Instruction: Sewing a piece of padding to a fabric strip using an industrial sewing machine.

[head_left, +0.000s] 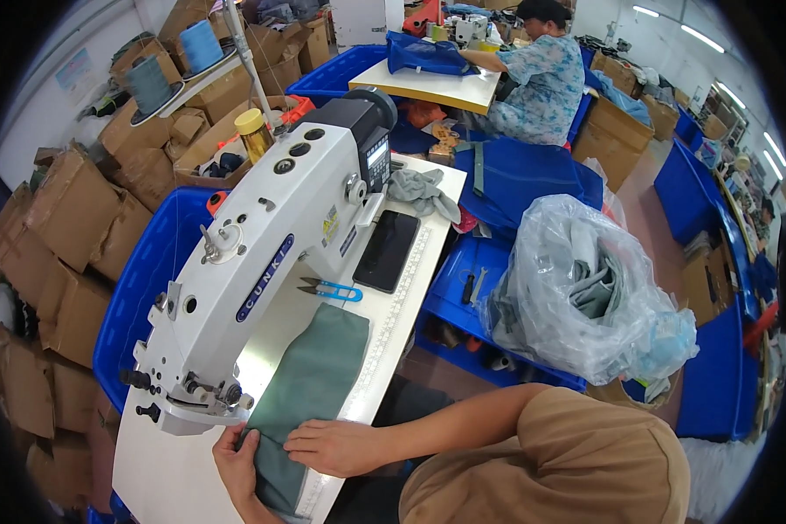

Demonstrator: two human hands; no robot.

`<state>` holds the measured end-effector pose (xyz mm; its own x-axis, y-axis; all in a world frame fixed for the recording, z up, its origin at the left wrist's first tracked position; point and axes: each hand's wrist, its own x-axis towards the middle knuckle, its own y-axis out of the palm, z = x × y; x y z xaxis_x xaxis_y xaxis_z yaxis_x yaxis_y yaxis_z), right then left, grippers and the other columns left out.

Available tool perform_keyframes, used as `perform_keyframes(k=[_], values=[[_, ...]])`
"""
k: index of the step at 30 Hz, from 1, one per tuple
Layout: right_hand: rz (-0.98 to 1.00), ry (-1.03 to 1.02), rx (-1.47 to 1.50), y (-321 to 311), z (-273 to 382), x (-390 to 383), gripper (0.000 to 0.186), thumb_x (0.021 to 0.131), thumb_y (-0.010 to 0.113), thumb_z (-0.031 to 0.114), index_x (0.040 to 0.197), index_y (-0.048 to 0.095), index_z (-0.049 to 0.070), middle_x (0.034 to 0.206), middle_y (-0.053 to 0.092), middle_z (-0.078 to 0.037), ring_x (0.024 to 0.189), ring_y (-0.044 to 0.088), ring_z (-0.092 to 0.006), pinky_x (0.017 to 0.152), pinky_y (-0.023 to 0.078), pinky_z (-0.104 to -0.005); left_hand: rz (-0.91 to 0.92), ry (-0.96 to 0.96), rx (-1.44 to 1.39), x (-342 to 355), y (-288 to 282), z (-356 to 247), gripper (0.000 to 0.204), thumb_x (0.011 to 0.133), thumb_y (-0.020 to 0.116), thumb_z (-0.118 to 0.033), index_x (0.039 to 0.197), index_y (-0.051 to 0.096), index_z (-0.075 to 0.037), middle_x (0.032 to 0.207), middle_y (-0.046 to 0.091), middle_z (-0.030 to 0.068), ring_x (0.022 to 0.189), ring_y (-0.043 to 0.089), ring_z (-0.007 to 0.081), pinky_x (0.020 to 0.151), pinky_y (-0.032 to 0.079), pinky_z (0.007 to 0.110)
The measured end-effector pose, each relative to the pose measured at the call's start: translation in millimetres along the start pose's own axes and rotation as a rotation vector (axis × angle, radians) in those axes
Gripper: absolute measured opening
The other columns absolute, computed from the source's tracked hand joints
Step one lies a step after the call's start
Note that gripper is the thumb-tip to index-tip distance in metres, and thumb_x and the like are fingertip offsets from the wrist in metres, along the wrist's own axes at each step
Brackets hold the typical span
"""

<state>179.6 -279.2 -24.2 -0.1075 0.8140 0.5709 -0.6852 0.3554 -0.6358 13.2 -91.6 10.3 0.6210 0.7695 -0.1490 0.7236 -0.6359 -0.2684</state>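
A grey-green fabric piece (316,367) lies lengthwise on the white sewing table, partly under the arm of a white sewing machine (297,196). My left hand (237,463) pinches the fabric's left edge just below the needle area, thumb on top. Flat on the cloth, fingers together and pointing left, rests my right hand (336,447). The needle and presser foot are hidden behind the machine head. Blue-handled thread snips (332,289) lie beyond the fabric, beside a black phone (388,251).
A ruler strip (384,336) runs along the table's right edge. Right of it, a clear plastic bag (533,288) of grey-green cloth sits by a blue tray (476,271). Cardboard boxes (74,205) pile up at left. Another person (541,83) works at a far table.
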Motion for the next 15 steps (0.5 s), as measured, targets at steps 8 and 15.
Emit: perform_keyframes(k=[8, 15], values=[[-0.014, 0.012, -0.005, -7, 10, 0, 0.033, 0.096, 0.063, 0.016, 0.123, 0.067, -0.005, 0.129, 0.066, -0.019, 0.121, 0.063, -0.0338, 0.106, 0.050, -0.0435, -0.002, 0.012, -0.006, -2, -1, -1, 0.021, 0.095, 0.077, 0.000, 0.115, 0.074, 0.005, 0.094, 0.072, 0.0006, 0.083, 0.062, 0.0078, 0.078, 0.050, 0.023], [0.365, -0.325, 0.269, 27, 36, -84, 0.024, 0.099, 0.063, 0.021, 0.081, 0.062, 0.006, 0.090, 0.066, -0.013, 0.080, 0.065, -0.0326, 0.072, 0.052, -0.0449, 0.003, -0.003, 0.009, -4, 0, -5, 0.022, 0.093, 0.078, 0.000, 0.115, 0.074, 0.005, 0.094, 0.072, 0.0002, 0.083, 0.061, 0.0079, 0.078, 0.050, 0.023]])
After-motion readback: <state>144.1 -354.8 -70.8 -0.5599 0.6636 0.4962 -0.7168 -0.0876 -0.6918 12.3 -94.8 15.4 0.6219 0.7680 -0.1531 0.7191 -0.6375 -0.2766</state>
